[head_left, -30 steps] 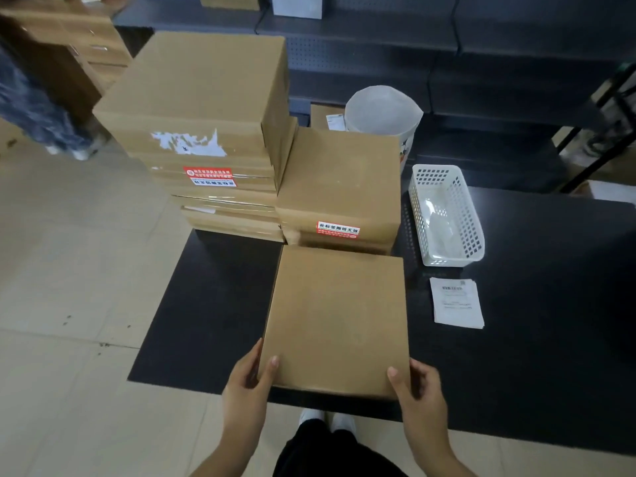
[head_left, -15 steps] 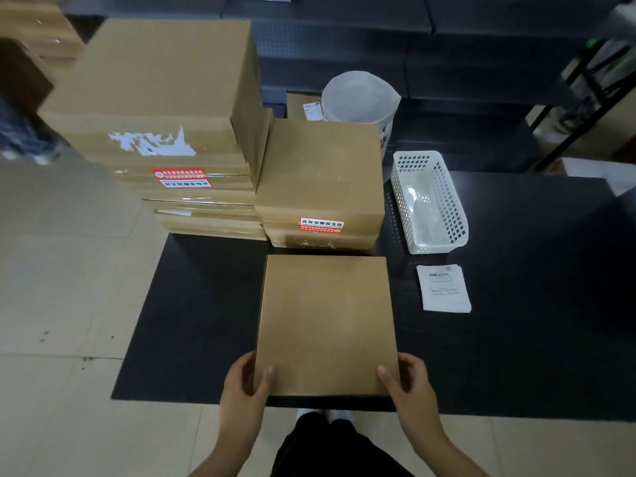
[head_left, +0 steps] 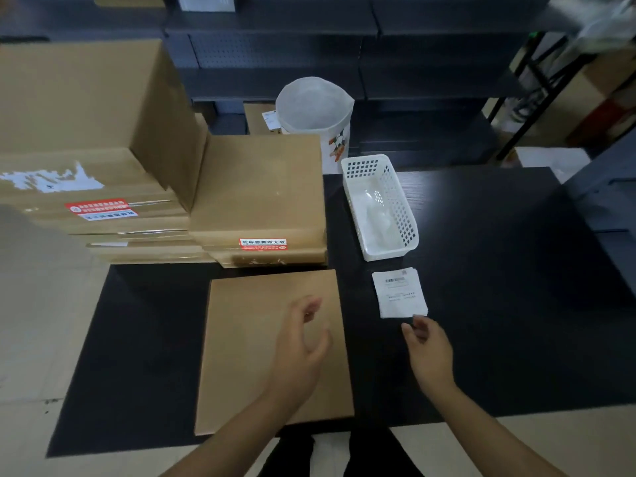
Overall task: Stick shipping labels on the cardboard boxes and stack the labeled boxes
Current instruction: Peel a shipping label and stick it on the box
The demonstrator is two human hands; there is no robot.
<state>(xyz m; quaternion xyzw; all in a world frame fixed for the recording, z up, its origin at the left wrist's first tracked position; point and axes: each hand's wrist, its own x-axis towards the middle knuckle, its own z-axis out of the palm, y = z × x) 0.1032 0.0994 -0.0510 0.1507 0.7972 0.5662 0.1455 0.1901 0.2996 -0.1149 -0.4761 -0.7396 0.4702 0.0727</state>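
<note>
Stacked boxes (head_left: pixel 261 197) and a white basket (head_left: pixel 380 208) crowded the tabletop (head_left: pixel 499 287) behind the plain, unlabelled cardboard box (head_left: pixel 247 339). Left hand (head_left: pixel 303 349) hovered open, empty; right hand (head_left: pixel 428 349), fingers relaxed, reached beside the shipping labels (head_left: pixel 401 292).

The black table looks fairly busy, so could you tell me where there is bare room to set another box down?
The widest bare patch of the black table lies right of the white basket and the label stack. A narrower patch lies left of the flat box, before the tall box stack. The rear left is crowded with stacks; both hands hover at the front.

Matt brown cardboard box (head_left: pixel 272 349); matt black table (head_left: pixel 499 287); perforated basket (head_left: pixel 382 208), probably white plastic.
</note>
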